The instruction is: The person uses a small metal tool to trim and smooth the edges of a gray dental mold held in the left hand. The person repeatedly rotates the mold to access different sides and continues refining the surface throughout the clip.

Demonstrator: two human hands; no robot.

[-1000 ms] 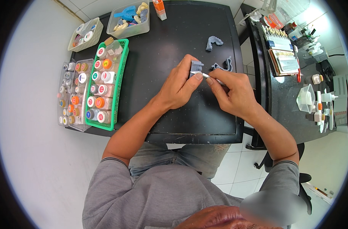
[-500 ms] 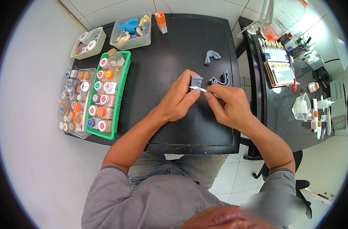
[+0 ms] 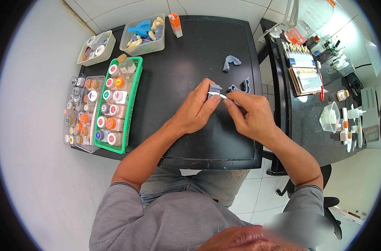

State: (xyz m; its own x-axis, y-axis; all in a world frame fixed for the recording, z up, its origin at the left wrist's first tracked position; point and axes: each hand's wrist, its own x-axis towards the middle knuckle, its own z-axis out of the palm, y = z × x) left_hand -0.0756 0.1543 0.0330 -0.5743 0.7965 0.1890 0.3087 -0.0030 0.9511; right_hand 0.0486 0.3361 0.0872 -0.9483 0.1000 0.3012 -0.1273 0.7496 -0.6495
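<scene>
My left hand (image 3: 194, 109) is closed round a small grey dental model (image 3: 214, 88) above the middle of the black table. Part of the model is hidden by my fingers. My right hand (image 3: 252, 115) pinches a slim craft knife (image 3: 221, 96), its pale pointed blade directed left across the model's near side, close to my left thumb. Just beyond my right hand lies a grey dental arch piece (image 3: 246, 85). A second grey arch-shaped model (image 3: 230, 63) rests farther back on the table.
On the left, a green basket (image 3: 134, 92) and clear boxes (image 3: 94, 147) hold jars. At the back stand a cream basket (image 3: 97, 61), a plastic tub (image 3: 150, 49) of dental models and an orange-and-white box (image 3: 175, 26). A side table (image 3: 307, 129) on the right carries shade guides and bottles.
The model has tilted slightly in my left hand, and the knife tip has shifted a little up and to the right along it. Both hands keep their grips.
</scene>
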